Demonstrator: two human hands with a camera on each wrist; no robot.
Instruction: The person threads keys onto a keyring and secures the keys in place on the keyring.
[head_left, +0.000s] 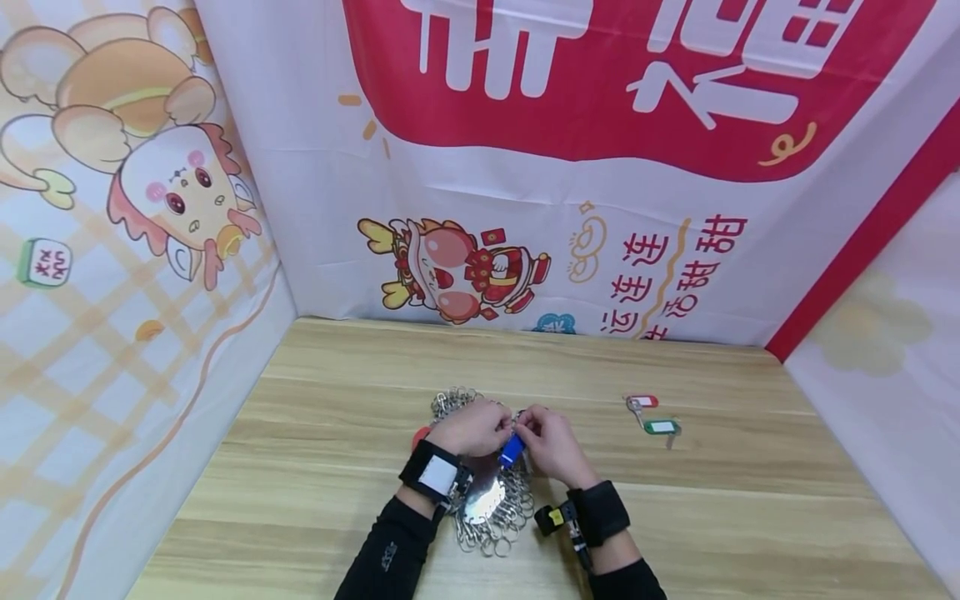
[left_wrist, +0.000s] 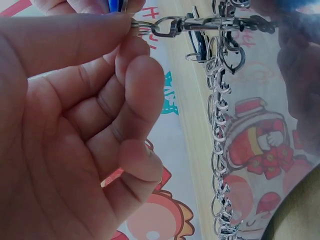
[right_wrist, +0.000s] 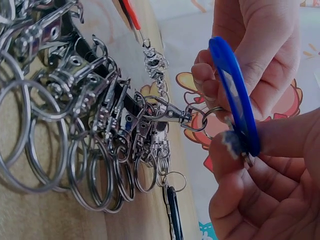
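My left hand (head_left: 476, 427) pinches a metal key ring (right_wrist: 205, 123) between thumb and forefinger, its other fingers loosely bent. That ring is linked to a swivel snap hook (right_wrist: 172, 115) on the rim of a shiny round plate (head_left: 483, 500). Close beside it, my right hand (head_left: 555, 446) pinches one end of a blue key tag (right_wrist: 234, 90) between thumb and finger. The tag's end at the ring is partly hidden by fingertips. Many snap hooks with split rings (right_wrist: 90, 172) hang around the plate's edge.
A red tag (head_left: 421, 437) shows left of the left hand, and a dark tag (right_wrist: 175, 212) hangs among the hooks. Right on the wooden table (head_left: 750, 517) lie a red key tag (head_left: 643, 401) and a green key tag (head_left: 661, 427), with keys. Printed cloth (head_left: 322, 250) stands behind.
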